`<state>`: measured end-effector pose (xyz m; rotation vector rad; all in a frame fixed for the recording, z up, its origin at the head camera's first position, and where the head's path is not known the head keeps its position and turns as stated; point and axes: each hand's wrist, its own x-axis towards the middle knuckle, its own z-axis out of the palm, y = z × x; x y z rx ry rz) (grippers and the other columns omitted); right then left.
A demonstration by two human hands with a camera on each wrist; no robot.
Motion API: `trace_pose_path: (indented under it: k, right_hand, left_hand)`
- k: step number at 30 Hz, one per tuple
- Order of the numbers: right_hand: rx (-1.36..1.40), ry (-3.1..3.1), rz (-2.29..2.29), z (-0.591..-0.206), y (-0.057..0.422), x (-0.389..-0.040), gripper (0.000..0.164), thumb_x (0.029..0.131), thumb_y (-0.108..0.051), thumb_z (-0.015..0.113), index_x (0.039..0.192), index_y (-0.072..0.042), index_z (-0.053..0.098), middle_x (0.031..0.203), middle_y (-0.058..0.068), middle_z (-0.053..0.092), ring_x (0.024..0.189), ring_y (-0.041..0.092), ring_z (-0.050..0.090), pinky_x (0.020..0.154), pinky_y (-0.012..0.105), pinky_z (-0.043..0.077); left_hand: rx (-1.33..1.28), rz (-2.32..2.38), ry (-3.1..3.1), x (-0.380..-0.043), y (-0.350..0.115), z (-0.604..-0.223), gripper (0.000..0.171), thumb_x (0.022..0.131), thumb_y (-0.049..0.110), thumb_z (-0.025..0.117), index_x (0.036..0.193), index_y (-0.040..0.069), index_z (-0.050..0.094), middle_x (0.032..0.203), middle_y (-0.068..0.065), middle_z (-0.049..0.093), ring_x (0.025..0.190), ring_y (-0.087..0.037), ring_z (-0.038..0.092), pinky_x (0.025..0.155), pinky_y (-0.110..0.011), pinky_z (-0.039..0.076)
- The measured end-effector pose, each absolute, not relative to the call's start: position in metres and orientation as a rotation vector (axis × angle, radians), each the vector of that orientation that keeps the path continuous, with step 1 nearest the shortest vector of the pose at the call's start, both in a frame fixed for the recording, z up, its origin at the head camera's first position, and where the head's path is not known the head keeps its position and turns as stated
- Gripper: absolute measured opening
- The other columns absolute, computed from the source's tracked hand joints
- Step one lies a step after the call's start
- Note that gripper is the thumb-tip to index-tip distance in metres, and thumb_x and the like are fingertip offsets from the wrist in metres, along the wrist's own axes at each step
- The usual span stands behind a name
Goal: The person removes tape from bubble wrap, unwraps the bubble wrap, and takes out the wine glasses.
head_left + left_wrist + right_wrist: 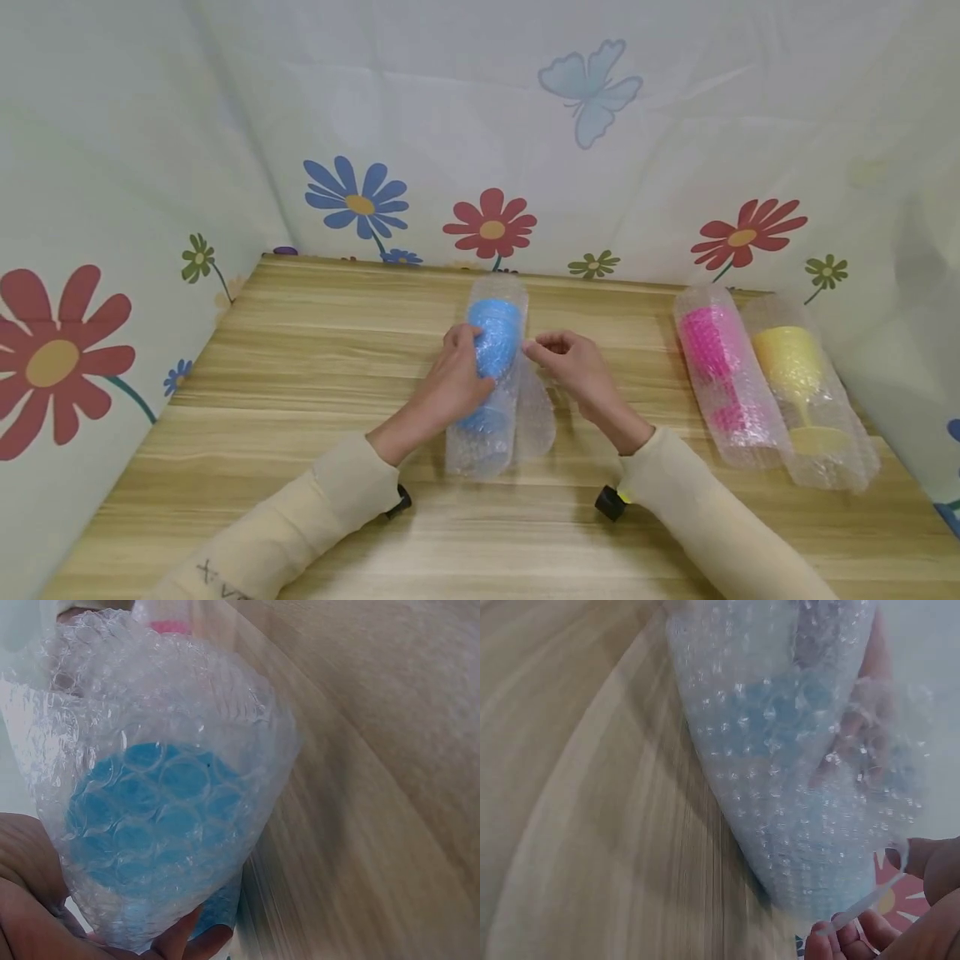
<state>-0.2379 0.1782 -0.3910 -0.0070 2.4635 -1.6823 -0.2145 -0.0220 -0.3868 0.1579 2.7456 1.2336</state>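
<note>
A blue goblet [493,333] lies wrapped in bubble wrap [487,458] near the middle of the table, its cup end toward the back wall. My left hand [453,375] grips it from the left, thumb and fingers round the wrapped cup. At the right side of the roll, my right hand [577,367] holds a narrow translucent strip [866,904], like clear tape, between thumb and fingertips. A loose flap of wrap [536,417] sticks out on the right side. The goblet's wrapped round end [157,817] faces the left wrist camera.
To the right lie a bubble-wrapped pink goblet [708,342] and a bubble-wrapped yellow goblet [787,350], side by side. The wooden table [322,350] meets a flower-printed cloth [450,108] at the back and sides.
</note>
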Motion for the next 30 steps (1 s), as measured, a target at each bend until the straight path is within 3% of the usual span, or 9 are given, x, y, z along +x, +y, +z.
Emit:
trace_pose_path:
  k: [5, 10, 14, 19, 22, 25, 27, 30]
  right_hand:
    - [-0.173, 2.457, -1.661, -0.394, 0.169, -0.25, 0.056, 0.096, -0.013, 0.074, 0.143, 0.008, 0.051, 0.121, 0.021, 0.061, 0.106, 0.029, 0.062, 0.083, 0.028, 0.057]
    - [-0.239, 2.513, -1.64, -0.395, 0.166, -0.254, 0.04, 0.096, 0.007, 0.062, 0.136, 0.01, 0.059, 0.115, 0.023, 0.062, 0.102, 0.028, 0.059, 0.077, 0.023, 0.052]
    - [-0.25, 2.503, -1.68, -0.395, 0.164, -0.254, 0.038, 0.092, 0.016, 0.055, 0.13, 0.013, 0.062, 0.108, 0.023, 0.063, 0.096, 0.027, 0.058, 0.07, 0.019, 0.05]
    - [-0.228, 2.501, -1.732, -0.395, 0.16, -0.251, 0.034, 0.091, 0.019, 0.053, 0.122, 0.015, 0.064, 0.1, 0.02, 0.062, 0.089, 0.023, 0.056, 0.065, 0.017, 0.047]
    - [-0.227, 2.545, -1.7, -0.396, 0.157, -0.247, 0.028, 0.092, 0.017, 0.056, 0.118, 0.013, 0.065, 0.096, 0.016, 0.061, 0.085, 0.02, 0.054, 0.063, 0.017, 0.046]
    - [-0.261, 2.609, -1.632, -0.397, 0.155, -0.243, 0.022, 0.094, 0.01, 0.06, 0.115, 0.01, 0.066, 0.093, 0.014, 0.062, 0.081, 0.018, 0.054, 0.063, 0.02, 0.046]
    - [-0.289, 2.644, -1.589, -0.396, 0.154, -0.241, 0.019, 0.096, 0.005, 0.062, 0.114, 0.008, 0.067, 0.093, 0.014, 0.062, 0.081, 0.018, 0.055, 0.064, 0.021, 0.047]
    - [-0.346, 2.684, -1.541, -0.395, 0.156, -0.239, 0.016, 0.098, 0.0, 0.065, 0.112, 0.007, 0.068, 0.095, 0.015, 0.066, 0.082, 0.02, 0.059, 0.066, 0.023, 0.049]
  left_hand:
    - [0.155, 1.217, 2.759, -0.215, -0.021, -0.387, 0.072, 0.094, 0.009, 0.075, 0.152, 0.007, 0.031, 0.148, -0.017, 0.038, 0.111, -0.032, 0.058, 0.095, -0.049, 0.054]
    - [0.147, 1.225, 2.743, -0.216, -0.023, -0.387, 0.078, 0.092, 0.009, 0.078, 0.151, 0.008, 0.028, 0.147, -0.019, 0.043, 0.114, -0.034, 0.059, 0.097, -0.054, 0.054]
    - [0.153, 1.212, 2.732, -0.216, -0.024, -0.387, 0.081, 0.089, 0.012, 0.081, 0.149, 0.007, 0.026, 0.144, -0.021, 0.045, 0.111, -0.035, 0.06, 0.094, -0.054, 0.055]
    - [0.168, 1.182, 2.768, -0.217, -0.025, -0.382, 0.073, 0.09, 0.031, 0.081, 0.138, 0.001, 0.035, 0.126, -0.021, 0.051, 0.095, -0.031, 0.063, 0.08, -0.044, 0.058]
    - [0.144, 1.198, 2.794, -0.219, -0.025, -0.379, 0.064, 0.092, 0.042, 0.077, 0.125, 0.001, 0.041, 0.114, -0.017, 0.047, 0.083, -0.028, 0.058, 0.069, -0.036, 0.052]
    - [0.117, 1.205, 2.81, -0.223, -0.025, -0.381, 0.056, 0.095, 0.043, 0.073, 0.117, 0.002, 0.043, 0.111, -0.015, 0.041, 0.08, -0.027, 0.052, 0.066, -0.034, 0.045]
    - [0.098, 1.194, 2.818, -0.225, -0.025, -0.383, 0.057, 0.095, 0.043, 0.073, 0.12, 0.002, 0.042, 0.113, -0.015, 0.04, 0.084, -0.027, 0.051, 0.067, -0.034, 0.045]
    - [0.072, 1.183, 2.829, -0.227, -0.025, -0.383, 0.073, 0.093, 0.042, 0.076, 0.138, -0.001, 0.038, 0.124, -0.02, 0.041, 0.098, -0.03, 0.052, 0.079, -0.039, 0.051]
